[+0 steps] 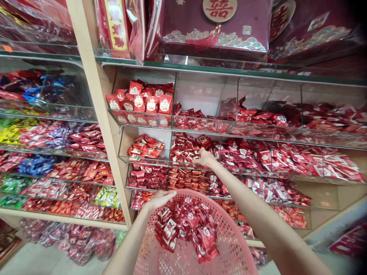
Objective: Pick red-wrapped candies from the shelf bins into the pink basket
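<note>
My left hand [161, 199] grips the far left rim of a pink perforated plastic basket [235, 233]. Inside the basket lie several small red wrapped candy packets [189, 219], some with white labels. My right hand [207, 157] reaches over the basket into a shelf compartment filled with dark red candy packets [183, 147]. Its thumb and fingers curl in at the packets there; the fingertips are partly hidden among the wrappers.
Clear-fronted glass shelves [200, 128] divide many red packets into compartments. Larger red pouches [139, 102] stand upper left. A wooden upright [99, 103] separates colourful candy [37, 164] on the left. Purple gift bags [183, 23] sit on top. Bagged goods [83, 242] lie on the floor.
</note>
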The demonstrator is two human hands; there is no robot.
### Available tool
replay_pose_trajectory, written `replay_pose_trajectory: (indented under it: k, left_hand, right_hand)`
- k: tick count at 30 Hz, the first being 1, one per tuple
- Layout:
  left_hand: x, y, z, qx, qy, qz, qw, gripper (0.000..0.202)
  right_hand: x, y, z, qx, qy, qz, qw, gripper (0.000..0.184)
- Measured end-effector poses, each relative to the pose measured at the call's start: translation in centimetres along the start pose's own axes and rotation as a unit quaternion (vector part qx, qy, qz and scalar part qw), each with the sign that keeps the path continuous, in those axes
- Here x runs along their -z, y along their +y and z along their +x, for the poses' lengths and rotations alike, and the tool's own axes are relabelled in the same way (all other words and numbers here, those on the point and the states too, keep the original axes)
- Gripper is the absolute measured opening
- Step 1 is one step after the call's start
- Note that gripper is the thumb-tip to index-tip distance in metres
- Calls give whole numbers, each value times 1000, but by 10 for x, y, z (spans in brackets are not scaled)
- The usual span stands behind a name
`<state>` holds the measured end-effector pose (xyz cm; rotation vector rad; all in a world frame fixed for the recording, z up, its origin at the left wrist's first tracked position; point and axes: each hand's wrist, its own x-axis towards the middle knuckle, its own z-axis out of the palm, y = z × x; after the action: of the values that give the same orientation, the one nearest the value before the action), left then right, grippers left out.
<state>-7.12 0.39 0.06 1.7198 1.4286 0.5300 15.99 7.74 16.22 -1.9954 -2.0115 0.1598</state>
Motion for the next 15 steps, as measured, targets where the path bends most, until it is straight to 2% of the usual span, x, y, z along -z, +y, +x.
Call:
replay_pose_trajectory:
  k: [3, 6, 8, 11, 15]
  left_hand:
    - [0, -3, 2, 4, 3, -4, 1000, 64]
    - [-2, -7, 4, -3, 2, -21, 1000, 62]
    - [-2, -8, 4, -6, -1, -30, 1000, 61]
    - [-2, -5, 2, 4, 1, -19, 1000, 61]
    - [-1, -1, -1, 9, 0, -17, 1000, 63]
  right_hand:
    - [-2, -6, 5, -25, -43, -15, 999, 63]
    - [-3, -8, 6, -31, -50, -26, 998, 68]
    - [-4, -6, 6, -31, -44, -19, 998, 64]
    - [-3, -2, 4, -20, 2, 5, 1000, 52]
    - [2, -1, -8, 13, 98, 51, 994, 44]
